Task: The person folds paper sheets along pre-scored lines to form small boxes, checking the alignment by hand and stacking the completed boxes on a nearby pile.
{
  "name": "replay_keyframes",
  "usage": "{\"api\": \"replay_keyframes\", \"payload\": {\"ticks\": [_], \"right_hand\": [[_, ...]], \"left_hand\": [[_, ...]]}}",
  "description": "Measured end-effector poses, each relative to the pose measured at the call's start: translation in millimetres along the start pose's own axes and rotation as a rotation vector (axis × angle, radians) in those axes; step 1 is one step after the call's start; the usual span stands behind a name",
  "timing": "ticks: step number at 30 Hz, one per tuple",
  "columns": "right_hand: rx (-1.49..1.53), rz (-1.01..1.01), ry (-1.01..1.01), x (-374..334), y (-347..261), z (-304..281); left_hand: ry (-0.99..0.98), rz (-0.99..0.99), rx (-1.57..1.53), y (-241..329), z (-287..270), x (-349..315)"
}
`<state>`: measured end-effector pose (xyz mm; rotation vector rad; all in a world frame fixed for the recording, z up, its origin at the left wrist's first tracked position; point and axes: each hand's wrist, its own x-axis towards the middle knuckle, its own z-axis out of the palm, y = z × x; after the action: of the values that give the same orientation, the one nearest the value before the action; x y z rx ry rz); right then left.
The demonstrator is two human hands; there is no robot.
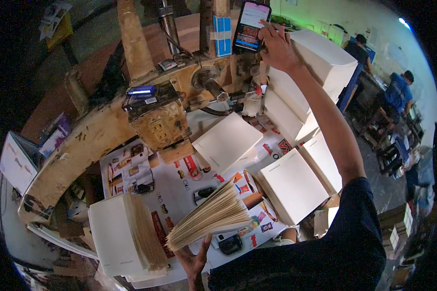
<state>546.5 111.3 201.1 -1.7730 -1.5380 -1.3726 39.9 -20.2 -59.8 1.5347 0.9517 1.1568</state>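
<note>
My left hand point(195, 259) grips the lower edge of a thick stack of cream paper sheets point(211, 216), its edges fanned out, tilted above the printed sheet covering the table. At the top, my right hand point(280, 51) reaches up to a phone point(252, 26) with a lit screen; a fingertip is on or just over the glass. The right fingers are apart and hold nothing. Left of the fanned stack is a white paper stack point(115, 235) with browned, ragged edges. Another white stack point(229, 141) lies beyond it.
White stacks point(294, 184) line the right side, with a taller pile point(320, 53) behind. A worn, curved machine frame point(77, 155) arches round the far left, bearing a metal block point(160, 121). A blue box point(222, 36) is taped beside the phone. Two people point(398, 92) sit farther right.
</note>
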Motion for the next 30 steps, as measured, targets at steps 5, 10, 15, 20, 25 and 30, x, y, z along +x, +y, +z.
{"api": "replay_keyframes", "payload": {"ticks": [5,10,15,20,25,30], "right_hand": [[0.085,0.043,-0.185,-4,-4,0],[0.093,-0.052,-0.021,-4,-4,-2],[0.022,0.028,-0.071,7,12,2],[0.14,0.037,-0.029,3,12,6],[0.116,0.011,-0.076,2,11,6],[0.103,0.006,-0.114,4,8,3]], "left_hand": [[0.083,0.02,-0.004,16,5,0],[0.067,-0.026,-0.021,17,3,1],[0.07,-0.054,-0.085,4,2,-2],[0.088,0.017,-0.084,14,6,1],[0.035,0.027,-0.044,4,-1,1],[0.094,-0.041,-0.103,2,2,-2]]}}
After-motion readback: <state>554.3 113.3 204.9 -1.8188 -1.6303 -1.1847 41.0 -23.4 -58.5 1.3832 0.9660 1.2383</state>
